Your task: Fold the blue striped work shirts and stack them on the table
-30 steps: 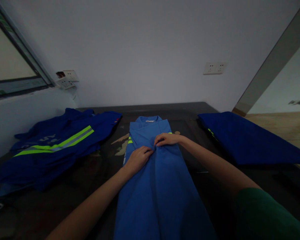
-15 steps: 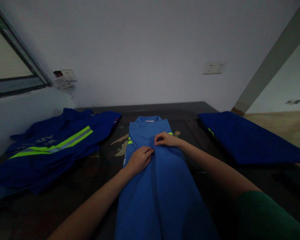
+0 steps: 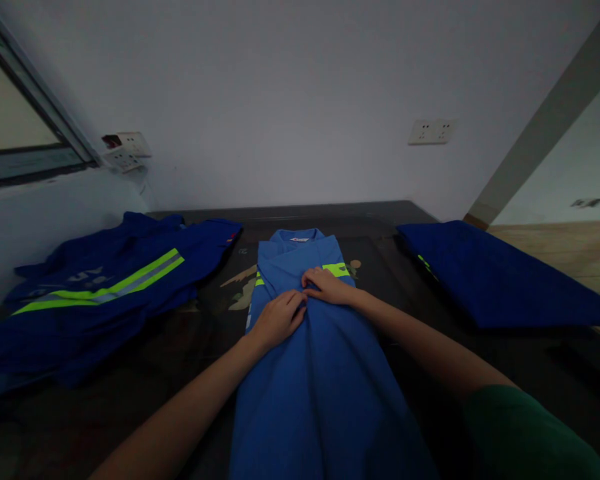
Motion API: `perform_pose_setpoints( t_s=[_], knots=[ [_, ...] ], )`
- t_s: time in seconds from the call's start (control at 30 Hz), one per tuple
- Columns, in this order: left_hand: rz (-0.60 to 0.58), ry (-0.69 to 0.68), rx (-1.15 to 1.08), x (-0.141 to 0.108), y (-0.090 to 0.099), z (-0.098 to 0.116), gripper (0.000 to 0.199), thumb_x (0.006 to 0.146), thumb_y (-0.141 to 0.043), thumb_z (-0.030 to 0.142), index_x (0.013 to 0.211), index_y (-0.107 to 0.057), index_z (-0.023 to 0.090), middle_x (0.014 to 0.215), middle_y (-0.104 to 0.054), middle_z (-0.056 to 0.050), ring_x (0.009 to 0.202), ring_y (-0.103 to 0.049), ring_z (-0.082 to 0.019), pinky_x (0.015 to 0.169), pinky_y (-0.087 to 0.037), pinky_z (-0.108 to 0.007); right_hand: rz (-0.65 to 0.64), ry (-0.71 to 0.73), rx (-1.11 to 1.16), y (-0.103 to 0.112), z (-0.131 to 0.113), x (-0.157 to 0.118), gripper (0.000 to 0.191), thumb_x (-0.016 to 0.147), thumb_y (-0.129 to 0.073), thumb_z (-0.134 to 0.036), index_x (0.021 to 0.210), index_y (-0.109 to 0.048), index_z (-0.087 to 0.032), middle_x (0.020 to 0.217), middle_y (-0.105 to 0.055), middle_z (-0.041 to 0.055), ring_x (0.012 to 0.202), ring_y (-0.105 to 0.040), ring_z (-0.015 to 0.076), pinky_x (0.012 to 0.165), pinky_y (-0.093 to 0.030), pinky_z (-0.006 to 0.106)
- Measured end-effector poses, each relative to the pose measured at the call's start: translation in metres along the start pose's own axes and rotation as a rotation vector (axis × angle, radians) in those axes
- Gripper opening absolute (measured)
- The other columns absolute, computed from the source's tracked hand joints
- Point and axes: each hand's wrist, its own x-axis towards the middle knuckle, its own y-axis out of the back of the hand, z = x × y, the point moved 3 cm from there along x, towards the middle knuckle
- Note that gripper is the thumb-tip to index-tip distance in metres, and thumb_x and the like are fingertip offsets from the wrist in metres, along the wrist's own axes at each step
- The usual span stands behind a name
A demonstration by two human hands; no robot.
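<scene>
A light blue work jacket [image 3: 280,393] lies lengthwise in front of me, its collar at the far end and its sides folded in to meet along the middle. Yellow-green stripes show at both sides near the top. My left hand [image 3: 280,317] has its fingers closed on the left side of the middle edge. My right hand [image 3: 327,285] pinches the cloth at the same edge, just beyond the left fingertips. The two sets of fingertips are almost touching.
A dark blue jacket [image 3: 130,320] with a reflective stripe lies crumpled at the left. Folded dark blue cloth [image 3: 490,273] lies at the right. All rest on a dark table [image 3: 300,213] against a wall with sockets [image 3: 433,132].
My right hand has moved slightly left, drawing the right side of the jacket toward the middle. More of the right stripe shows. My left hand has hardly moved.
</scene>
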Motion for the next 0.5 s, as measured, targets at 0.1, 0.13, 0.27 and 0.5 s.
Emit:
perform_pose_setpoints(
  t_s=[0.1,0.13,0.27,0.5],
  knots=[
    [-0.019,-0.042,0.032,0.0,-0.002,0.002,0.027,0.092,-0.047,0.022,0.116,-0.06,0.019,0.112,-0.061,-0.009,0.102,-0.059,-0.02,0.09,-0.051,-0.035,0.075,0.004,0.032,-0.002,0.002,-0.004,0.015,0.089,-0.057,-0.028,0.097,-0.059,-0.016,0.096,-0.061,0.0079,0.091,-0.052,0.0204,0.084,-0.04,0.035],
    [-0.027,-0.065,0.048,-0.001,-0.002,0.003,0.028,0.092,-0.047,0.022,0.116,-0.061,0.019,0.113,-0.061,-0.009,0.102,-0.058,-0.021,0.089,-0.051,-0.036,0.107,0.003,0.07,0.0,0.002,-0.005,0.015,0.09,-0.056,-0.028,0.098,-0.058,-0.016,0.098,-0.061,0.0079,0.092,-0.053,0.0202,0.085,-0.04,0.035],
    [-0.007,-0.118,0.081,-0.002,-0.004,0.003,0.026,0.092,-0.048,0.02,0.111,-0.065,0.018,0.124,-0.058,-0.011,0.114,-0.055,-0.022,0.096,-0.049,-0.039,0.355,-0.082,0.242,0.015,0.001,-0.013,0.017,0.094,-0.046,-0.023,0.102,-0.059,-0.016,0.102,-0.062,0.009,0.098,-0.055,0.0188,0.09,-0.043,0.034],
    [-0.164,-0.045,0.102,-0.002,-0.012,0.004,0.033,0.093,-0.045,0.022,0.125,-0.052,0.014,0.14,-0.049,-0.015,0.127,-0.05,-0.022,0.102,-0.046,-0.038,0.178,-0.145,0.084,-0.003,-0.016,-0.04,0.035,0.097,-0.038,-0.027,0.124,-0.058,-0.019,0.129,-0.059,0.0098,0.123,-0.051,0.0212,0.105,-0.037,0.041]
  ],
)
